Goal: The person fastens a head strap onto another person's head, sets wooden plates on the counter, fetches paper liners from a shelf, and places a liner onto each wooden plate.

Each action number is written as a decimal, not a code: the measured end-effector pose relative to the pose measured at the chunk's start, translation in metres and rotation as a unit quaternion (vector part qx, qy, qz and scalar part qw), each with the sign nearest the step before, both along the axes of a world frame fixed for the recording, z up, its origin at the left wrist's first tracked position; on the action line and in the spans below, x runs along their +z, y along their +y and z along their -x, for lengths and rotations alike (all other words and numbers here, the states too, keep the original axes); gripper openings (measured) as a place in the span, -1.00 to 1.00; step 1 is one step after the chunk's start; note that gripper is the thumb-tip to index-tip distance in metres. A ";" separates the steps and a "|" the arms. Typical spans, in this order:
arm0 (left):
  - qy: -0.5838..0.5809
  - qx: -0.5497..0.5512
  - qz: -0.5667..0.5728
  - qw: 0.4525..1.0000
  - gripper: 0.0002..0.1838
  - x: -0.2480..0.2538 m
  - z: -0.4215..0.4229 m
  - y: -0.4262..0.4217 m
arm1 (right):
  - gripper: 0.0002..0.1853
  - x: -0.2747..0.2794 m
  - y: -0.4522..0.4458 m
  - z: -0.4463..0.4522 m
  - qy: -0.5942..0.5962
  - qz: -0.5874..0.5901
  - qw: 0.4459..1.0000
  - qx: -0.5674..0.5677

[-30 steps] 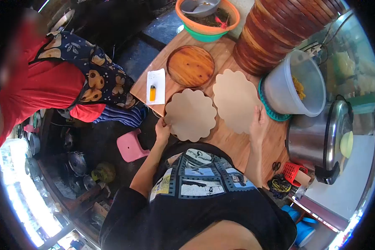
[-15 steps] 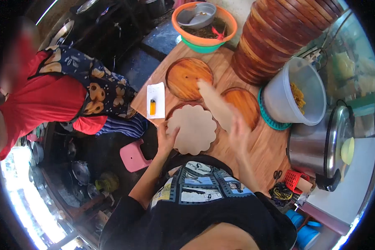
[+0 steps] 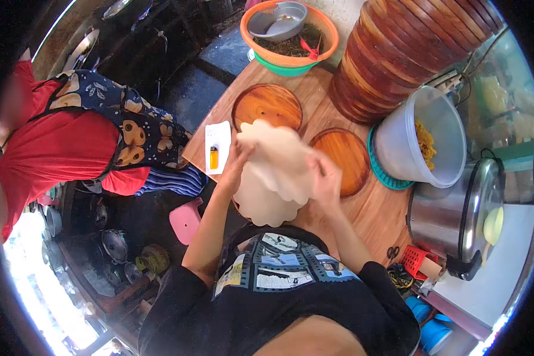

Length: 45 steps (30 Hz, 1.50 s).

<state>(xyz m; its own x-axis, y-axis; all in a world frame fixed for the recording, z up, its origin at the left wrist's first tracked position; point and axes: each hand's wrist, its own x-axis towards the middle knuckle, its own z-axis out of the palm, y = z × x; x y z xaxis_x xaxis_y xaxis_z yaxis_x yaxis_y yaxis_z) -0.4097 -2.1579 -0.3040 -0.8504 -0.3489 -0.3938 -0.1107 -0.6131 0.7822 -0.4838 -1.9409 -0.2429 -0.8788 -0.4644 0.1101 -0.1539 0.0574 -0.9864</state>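
Observation:
Between my hands a scalloped light-brown paper sheet [image 3: 282,145] is raised and tilted, slightly blurred. My right hand [image 3: 326,181] pinches its right edge; my left hand [image 3: 238,163] grips it at the left edge. Below lies a second scalloped paper sheet [image 3: 264,204], partly covered by the raised one, hiding most of the plate beneath. Just beyond is a round wooden plate [image 3: 270,104], its near rim overlapped by the raised paper. To the right of my right hand lies another round wooden plate [image 3: 345,160] with nothing on it.
A yellow lighter [image 3: 214,158] rests on white paper [image 3: 218,132] at the table's left edge. Tall stacked wooden plates [image 3: 391,59], a clear bucket [image 3: 400,139] and a steel pot [image 3: 439,207] stand right. An orange basket [image 3: 328,26] is behind. A person in red [image 3: 71,148] is left.
My right hand has brought the loose paper sheet left, over the lower sheet. My left hand has moved up from the lower sheet to the raised sheet's left edge.

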 end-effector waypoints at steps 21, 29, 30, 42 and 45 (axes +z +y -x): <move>0.116 0.003 -0.214 0.970 -0.51 0.051 0.090 -0.042 | -0.69 -0.001 -0.050 0.103 0.446 -0.134 0.878 0.116; -0.082 0.097 0.113 0.985 -0.49 -0.120 0.114 -0.092 | -0.63 -0.142 -0.074 0.120 0.461 -0.225 0.850 0.121; -0.183 0.098 0.110 0.972 -0.48 -0.126 0.114 -0.093 | -0.63 -0.153 -0.075 0.120 0.450 -0.234 0.852 0.129; -0.172 0.117 0.270 0.940 -0.54 -0.165 0.119 -0.090 | -0.69 -0.175 -0.069 0.117 0.419 -0.259 0.863 0.110; -0.173 0.124 0.255 0.943 -0.55 -0.160 0.119 -0.089 | -0.70 -0.173 -0.069 0.115 0.431 -0.266 0.856 0.102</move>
